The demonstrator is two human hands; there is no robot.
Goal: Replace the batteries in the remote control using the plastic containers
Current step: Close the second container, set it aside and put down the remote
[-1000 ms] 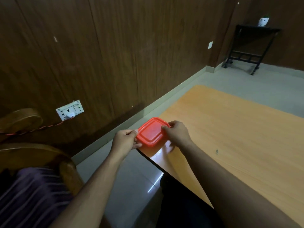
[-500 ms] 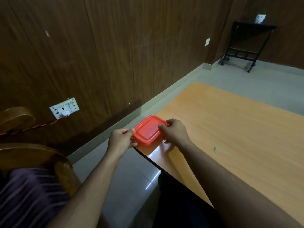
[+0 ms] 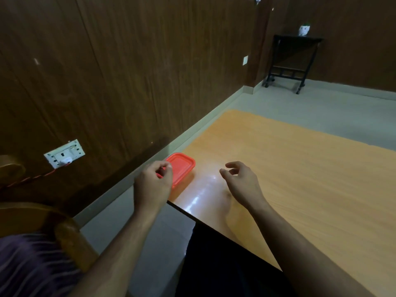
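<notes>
A red plastic container point(image 3: 182, 167) with its lid on sits flat on the orange wooden table point(image 3: 300, 179), at the near left corner. My left hand point(image 3: 152, 185) hovers at the container's near-left edge with loosely curled fingers, covering part of it; whether it touches the lid I cannot tell. My right hand point(image 3: 240, 183) is off the container, a hand's width to its right above the table, with fingers relaxed and spread. No remote control or batteries are in view.
A wood-panelled wall runs along the left, with a white socket point(image 3: 64, 154) and a red cable. A wooden chair arm point(image 3: 70, 236) is at the lower left. A black metal stand point(image 3: 293, 61) stands in the far corner on the grey floor.
Both hands held the container by its sides at the table corner. It now rests on the table, my right hand has let go and moved right, and my left hand has loosened.
</notes>
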